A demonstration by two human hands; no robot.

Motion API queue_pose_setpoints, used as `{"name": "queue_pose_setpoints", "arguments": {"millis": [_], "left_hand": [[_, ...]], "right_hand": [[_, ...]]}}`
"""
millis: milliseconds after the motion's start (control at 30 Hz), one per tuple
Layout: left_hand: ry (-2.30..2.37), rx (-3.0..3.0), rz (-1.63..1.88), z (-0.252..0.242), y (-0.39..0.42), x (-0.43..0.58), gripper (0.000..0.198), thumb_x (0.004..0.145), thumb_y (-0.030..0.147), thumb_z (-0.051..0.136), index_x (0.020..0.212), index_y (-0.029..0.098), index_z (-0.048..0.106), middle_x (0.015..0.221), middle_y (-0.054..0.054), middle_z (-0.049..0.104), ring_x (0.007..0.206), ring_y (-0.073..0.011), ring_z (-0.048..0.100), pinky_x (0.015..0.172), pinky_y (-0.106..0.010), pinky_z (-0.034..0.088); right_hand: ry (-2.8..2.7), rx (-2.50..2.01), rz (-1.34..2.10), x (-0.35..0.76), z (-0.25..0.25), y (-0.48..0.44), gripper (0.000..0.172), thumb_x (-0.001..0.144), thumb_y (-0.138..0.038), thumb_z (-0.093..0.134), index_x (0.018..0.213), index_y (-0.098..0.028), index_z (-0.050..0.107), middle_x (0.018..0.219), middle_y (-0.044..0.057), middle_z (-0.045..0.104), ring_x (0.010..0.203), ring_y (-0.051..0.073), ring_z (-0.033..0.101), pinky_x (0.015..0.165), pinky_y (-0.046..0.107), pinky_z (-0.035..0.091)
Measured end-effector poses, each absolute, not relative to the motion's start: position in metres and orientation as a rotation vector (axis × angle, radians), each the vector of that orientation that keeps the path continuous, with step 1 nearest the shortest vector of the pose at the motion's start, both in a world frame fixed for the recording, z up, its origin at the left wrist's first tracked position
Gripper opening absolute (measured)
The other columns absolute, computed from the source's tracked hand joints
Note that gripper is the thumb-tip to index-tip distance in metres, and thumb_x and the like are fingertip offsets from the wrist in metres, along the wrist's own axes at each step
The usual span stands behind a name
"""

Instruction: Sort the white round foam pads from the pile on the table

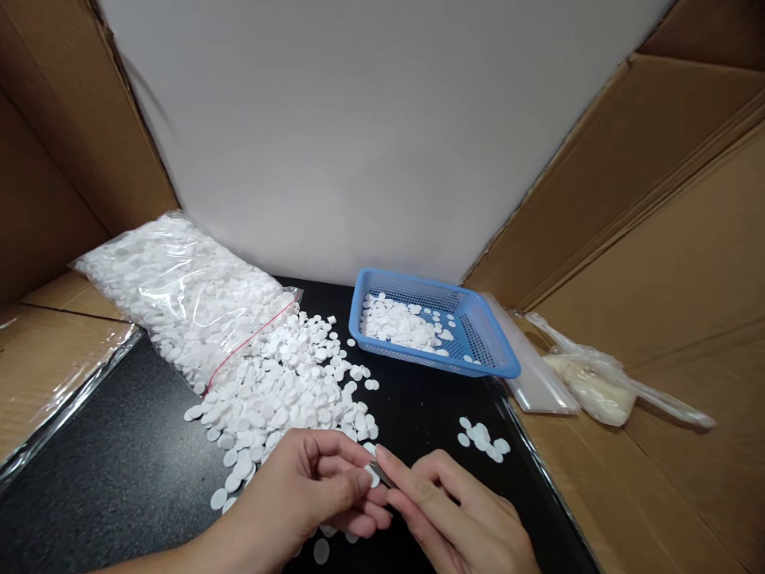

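Observation:
My left hand [304, 482] pinches a small white disc [374, 476] between thumb and fingers. In my right hand [460, 514] is a thin dark metal blade [383, 475], gripped between thumb and forefinger, its tip against the disc. Whether it is a knife or one arm of tweezers I cannot make out, as the fingers cover most of it. Just beyond my left hand spreads a heap of white discs [292, 391], spilling from the mouth of a clear zip bag [185, 295] with a red seal line. A few loose discs lie beneath my hands.
A blue perforated basket [430, 363] holding more discs stands at the back right of the black tabletop [137, 446]. Several discs [483, 438] lie to its front. Flat clear plastic [541, 379] and a knotted bag of pale material [598, 391] rest on cardboard [675, 319] at the right.

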State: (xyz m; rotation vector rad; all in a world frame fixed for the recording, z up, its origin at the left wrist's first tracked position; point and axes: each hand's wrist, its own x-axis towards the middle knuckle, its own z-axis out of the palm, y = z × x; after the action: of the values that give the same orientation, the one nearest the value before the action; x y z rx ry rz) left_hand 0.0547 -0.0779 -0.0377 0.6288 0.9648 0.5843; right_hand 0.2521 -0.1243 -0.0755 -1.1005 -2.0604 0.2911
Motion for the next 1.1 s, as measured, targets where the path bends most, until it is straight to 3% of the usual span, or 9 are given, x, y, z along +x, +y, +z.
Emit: {"name": "queue_pose_setpoints", "arguments": {"millis": [167,300,433,567,733,833,900,1000,1100], "left_hand": [[0.949,0.649,0.583,-0.04,-0.079,0.055,0.051,0.057,0.049,0.094,0.084,0.011,0.073,0.074,-0.008,0.079,0.067,-0.0156,0.074,0.064,-0.021,0.055],[0.95,0.669,0.571,-0.04,-0.077,0.054,0.048,0.059,0.049,0.093,0.083,0.012,0.074,0.075,-0.008,0.078,0.067,-0.0159,0.073,0.065,-0.023,0.055],[0.972,0.767,0.621,-0.03,-0.059,0.041,0.039,0.067,0.044,0.09,0.086,0.014,0.074,0.072,-0.003,0.075,0.061,-0.0108,0.065,0.058,-0.02,0.047],[1.066,0.907,0.824,-0.016,-0.025,0.015,0.027,0.073,0.038,0.086,0.077,0.016,0.07,0.07,0.002,0.068,0.062,-0.0089,0.057,0.062,-0.022,0.047],[1.157,1.217,0.938,-0.015,-0.001,-0.013,0.02,0.078,0.029,0.078,0.073,0.017,0.063,0.077,-0.002,0.071,0.071,-0.0124,0.058,0.064,-0.024,0.044],[1.153,1.228,0.847,-0.016,-0.009,-0.029,0.016,0.082,0.03,0.072,0.086,0.017,0.063,0.073,-0.003,0.071,0.063,-0.0134,0.057,0.058,-0.025,0.041],[1.182,1.226,0.755,-0.017,-0.019,-0.04,0.017,0.083,0.029,0.069,0.096,0.018,0.063,0.068,-0.002,0.07,0.059,-0.014,0.056,0.053,-0.024,0.037],[1.203,1.138,0.749,-0.017,-0.03,-0.05,0.012,0.08,0.026,0.065,0.088,0.018,0.063,0.062,0.0,0.067,0.054,-0.0119,0.052,0.052,-0.022,0.033],[1.182,1.035,0.784,-0.02,-0.034,-0.049,0.01,0.074,0.025,0.064,0.08,0.018,0.062,0.06,0.001,0.064,0.053,-0.0103,0.047,0.053,-0.021,0.032]], "right_hand": [[-2.081,-1.113,0.237,0.25,-0.074,-0.125,0.044,0.099,-0.008,0.051,0.141,-0.02,0.059,0.074,0.002,0.059,0.058,0.01,0.06,0.052,0.018,0.049],[-2.064,-1.33,0.046,0.254,-0.074,-0.116,0.034,0.106,-0.025,0.043,0.13,-0.021,0.067,0.07,0.0,0.058,0.052,0.01,0.06,0.049,0.018,0.047],[-2.048,-1.664,-0.175,0.269,-0.08,-0.101,0.054,0.109,-0.046,0.025,0.117,-0.019,0.072,0.076,0.002,0.062,0.049,0.013,0.063,0.041,0.023,0.043],[-2.044,-1.885,-0.247,0.28,-0.092,-0.091,0.07,0.106,-0.056,0.011,0.107,-0.021,0.071,0.08,0.003,0.06,0.044,0.014,0.059,0.034,0.027,0.034],[-2.117,-1.89,-0.342,0.285,-0.101,-0.087,0.051,0.107,-0.048,0.025,0.107,-0.021,0.069,0.08,0.006,0.063,0.069,0.022,0.064,0.051,0.031,0.044],[-2.092,-1.732,-0.312,0.284,-0.097,-0.087,0.037,0.106,-0.041,0.037,0.106,-0.02,0.068,0.082,0.008,0.065,0.074,0.025,0.063,0.064,0.037,0.049],[-2.066,-1.588,-0.105,0.278,-0.089,-0.087,0.03,0.105,-0.034,0.041,0.104,-0.021,0.068,0.085,0.007,0.067,0.076,0.024,0.065,0.067,0.037,0.052],[-2.039,-1.442,0.305,0.259,-0.072,-0.086,0.024,0.102,-0.021,0.045,0.096,-0.024,0.068,0.087,0.004,0.068,0.076,0.02,0.068,0.066,0.031,0.055],[-2.072,-1.427,0.492,0.24,-0.061,-0.079,0.02,0.097,-0.015,0.051,0.09,-0.024,0.066,0.086,0.002,0.067,0.072,0.018,0.067,0.063,0.028,0.054]]}}
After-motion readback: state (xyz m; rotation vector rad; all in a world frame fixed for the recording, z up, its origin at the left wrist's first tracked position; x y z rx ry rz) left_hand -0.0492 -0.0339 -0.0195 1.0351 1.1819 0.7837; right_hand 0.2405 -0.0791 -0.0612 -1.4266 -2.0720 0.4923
